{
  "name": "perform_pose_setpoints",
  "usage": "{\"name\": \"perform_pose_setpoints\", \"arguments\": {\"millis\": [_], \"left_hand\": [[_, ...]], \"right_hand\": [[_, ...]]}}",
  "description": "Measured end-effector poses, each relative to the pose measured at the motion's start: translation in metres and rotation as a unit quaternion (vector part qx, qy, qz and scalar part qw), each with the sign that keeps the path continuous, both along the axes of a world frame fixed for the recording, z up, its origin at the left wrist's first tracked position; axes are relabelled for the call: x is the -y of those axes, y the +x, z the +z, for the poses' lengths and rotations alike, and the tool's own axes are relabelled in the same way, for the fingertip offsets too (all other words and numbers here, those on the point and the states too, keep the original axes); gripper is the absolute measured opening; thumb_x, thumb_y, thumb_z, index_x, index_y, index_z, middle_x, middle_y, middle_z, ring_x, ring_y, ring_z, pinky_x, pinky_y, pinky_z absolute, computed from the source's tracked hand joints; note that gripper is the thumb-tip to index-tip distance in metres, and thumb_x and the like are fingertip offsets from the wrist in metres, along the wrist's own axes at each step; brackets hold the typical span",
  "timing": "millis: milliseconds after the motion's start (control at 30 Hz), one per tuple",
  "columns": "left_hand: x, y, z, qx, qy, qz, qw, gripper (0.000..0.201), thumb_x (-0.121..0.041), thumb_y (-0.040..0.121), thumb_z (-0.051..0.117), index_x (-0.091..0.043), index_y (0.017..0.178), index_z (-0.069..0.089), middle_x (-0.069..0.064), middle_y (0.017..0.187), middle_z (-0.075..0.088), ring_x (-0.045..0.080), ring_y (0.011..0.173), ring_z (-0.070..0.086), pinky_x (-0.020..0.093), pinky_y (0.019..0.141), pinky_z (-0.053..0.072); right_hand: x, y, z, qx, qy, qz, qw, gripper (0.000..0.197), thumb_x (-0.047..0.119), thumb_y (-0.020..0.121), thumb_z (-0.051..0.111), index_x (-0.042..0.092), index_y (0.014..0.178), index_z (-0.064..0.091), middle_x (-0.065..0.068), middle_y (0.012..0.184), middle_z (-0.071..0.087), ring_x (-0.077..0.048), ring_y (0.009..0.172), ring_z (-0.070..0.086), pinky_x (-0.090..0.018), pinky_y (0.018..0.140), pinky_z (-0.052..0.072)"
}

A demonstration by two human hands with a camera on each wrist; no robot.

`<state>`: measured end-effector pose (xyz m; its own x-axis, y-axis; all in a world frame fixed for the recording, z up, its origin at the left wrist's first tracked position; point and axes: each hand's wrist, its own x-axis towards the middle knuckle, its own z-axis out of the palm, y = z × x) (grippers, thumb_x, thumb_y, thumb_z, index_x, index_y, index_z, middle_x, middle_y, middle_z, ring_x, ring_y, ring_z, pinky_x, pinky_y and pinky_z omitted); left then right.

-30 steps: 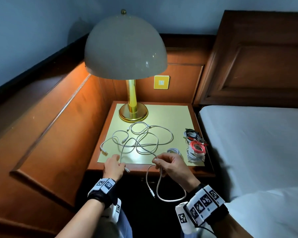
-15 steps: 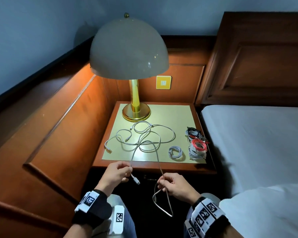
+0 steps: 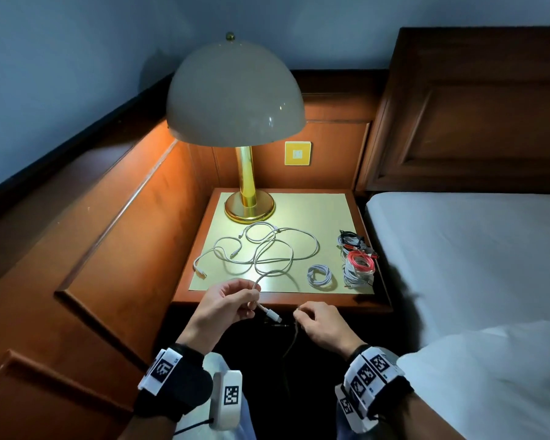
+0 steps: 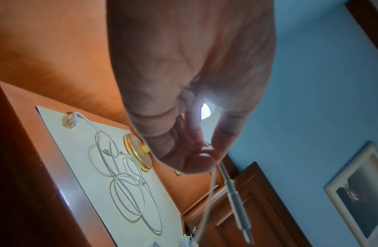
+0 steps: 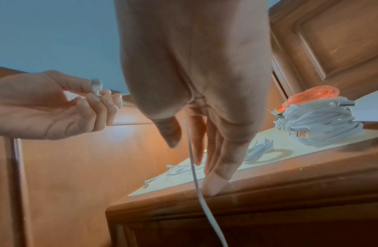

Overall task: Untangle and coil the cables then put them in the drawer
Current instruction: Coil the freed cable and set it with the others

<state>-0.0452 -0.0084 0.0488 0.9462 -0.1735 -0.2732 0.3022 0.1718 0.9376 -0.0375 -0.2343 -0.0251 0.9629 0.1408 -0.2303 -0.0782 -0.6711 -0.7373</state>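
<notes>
A loose tangle of white cables (image 3: 267, 249) (image 4: 129, 192) lies on the nightstand (image 3: 315, 211). One white cable (image 3: 269, 274) runs out of it to my left hand (image 3: 254, 293) (image 4: 205, 150), which pinches it just behind its plug (image 3: 272, 314) (image 4: 236, 208) at the front edge. My right hand (image 3: 300, 314) (image 5: 192, 167) holds the same cable (image 5: 196, 183) between thumb and fingers, a fingertip touching the nightstand's edge. The rest hangs down into the dark. I cannot make out the drawer.
A small coiled white cable (image 3: 319, 276) (image 5: 260, 148) and a pile of coiled white, red and black cables (image 3: 358, 265) (image 5: 319, 125) sit at the right. A brass lamp (image 3: 235, 96) stands at the back. Wood panelling is left, the bed (image 3: 473, 265) right.
Both hands drew back off the nightstand top, pulling one cable out of the tangle. The left hand took hold near the plug; the hanging loop below the right hand is gone.
</notes>
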Motion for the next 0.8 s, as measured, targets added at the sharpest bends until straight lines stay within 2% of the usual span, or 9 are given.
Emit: {"name": "perform_pose_setpoints", "arguments": {"millis": [67,167,233,367,533,600,667,733,800], "left_hand": [[0.002,0.0,-0.001,0.006,0.017,-0.005,1.0,0.011,-0.013,0.074,0.074,-0.007,0.083,0.073,0.01,0.075,0.057,0.013,0.066,0.053,0.022,0.063,0.051],[0.008,0.0,-0.004,0.011,0.025,-0.006,1.0,0.006,-0.007,0.08,0.073,-0.004,0.085,0.071,0.011,0.075,0.055,0.014,0.066,0.052,0.021,0.062,0.049],[0.015,0.001,-0.005,0.008,0.019,-0.005,1.0,0.001,0.0,0.088,0.07,-0.001,0.088,0.07,0.012,0.075,0.054,0.015,0.065,0.051,0.022,0.062,0.048],[0.029,0.001,-0.005,0.012,0.007,-0.014,1.0,0.005,-0.005,0.089,0.072,0.0,0.09,0.071,0.015,0.078,0.064,0.02,0.068,0.06,0.026,0.068,0.052],[0.031,0.003,-0.006,0.024,0.015,-0.026,0.999,0.014,-0.012,0.095,0.067,0.001,0.09,0.07,0.013,0.08,0.064,0.018,0.072,0.06,0.023,0.069,0.051],[0.029,0.004,-0.008,0.045,0.073,-0.023,0.996,0.014,-0.012,0.097,0.063,-0.002,0.092,0.071,0.008,0.081,0.069,0.016,0.074,0.063,0.022,0.068,0.052],[0.027,0.006,-0.013,0.112,0.189,-0.013,0.976,0.011,-0.015,0.096,0.066,-0.014,0.105,0.071,0.002,0.086,0.074,0.017,0.082,0.069,0.026,0.071,0.057],[0.029,0.003,-0.015,0.171,0.251,-0.017,0.953,0.026,-0.018,0.094,0.069,-0.027,0.117,0.065,0.001,0.092,0.072,0.016,0.084,0.071,0.027,0.073,0.059],[0.036,-0.002,-0.014,0.188,0.222,-0.018,0.957,0.026,-0.007,0.094,0.067,-0.019,0.118,0.067,0.007,0.087,0.07,0.016,0.07,0.07,0.025,0.063,0.058]], "right_hand": [[0.001,0.001,0.004,0.018,0.049,-0.035,0.998,0.021,0.033,0.096,0.059,0.019,0.097,0.074,0.007,0.086,0.073,-0.016,0.091,0.07,-0.037,0.095,0.054],[-0.003,-0.004,0.016,0.017,0.192,-0.082,0.978,0.017,0.022,0.096,0.063,0.01,0.09,0.072,-0.006,0.083,0.076,-0.019,0.082,0.075,-0.045,0.086,0.061],[-0.008,-0.009,0.03,-0.008,0.266,-0.046,0.963,0.019,0.019,0.099,0.062,0.004,0.093,0.072,-0.01,0.09,0.075,-0.02,0.084,0.074,-0.041,0.08,0.062],[-0.015,-0.017,0.046,-0.026,0.313,0.03,0.949,0.027,0.024,0.103,0.058,0.0,0.102,0.07,-0.015,0.092,0.072,-0.019,0.082,0.07,-0.03,0.071,0.057],[-0.014,-0.022,0.053,-0.025,0.366,0.029,0.93,0.021,0.016,0.099,0.063,-0.005,0.099,0.069,-0.009,0.076,0.068,-0.019,0.066,0.061,-0.029,0.065,0.053],[-0.011,-0.023,0.057,-0.037,0.397,0.022,0.917,0.019,0.01,0.1,0.06,-0.006,0.1,0.068,-0.011,0.077,0.066,-0.018,0.064,0.059,-0.026,0.064,0.052],[-0.01,-0.024,0.06,-0.069,0.445,0.017,0.893,0.023,0.009,0.101,0.057,-0.012,0.106,0.065,-0.013,0.08,0.064,-0.018,0.064,0.057,-0.026,0.065,0.052],[-0.011,-0.024,0.061,-0.117,0.509,0.019,0.853,0.031,0.011,0.099,0.059,-0.016,0.115,0.06,-0.014,0.082,0.062,-0.018,0.066,0.056,-0.028,0.066,0.051],[-0.014,-0.026,0.062,-0.17,0.582,0.023,0.795,0.037,0.011,0.098,0.06,-0.017,0.122,0.056,-0.014,0.084,0.061,-0.019,0.067,0.058,-0.027,0.067,0.053]]}}
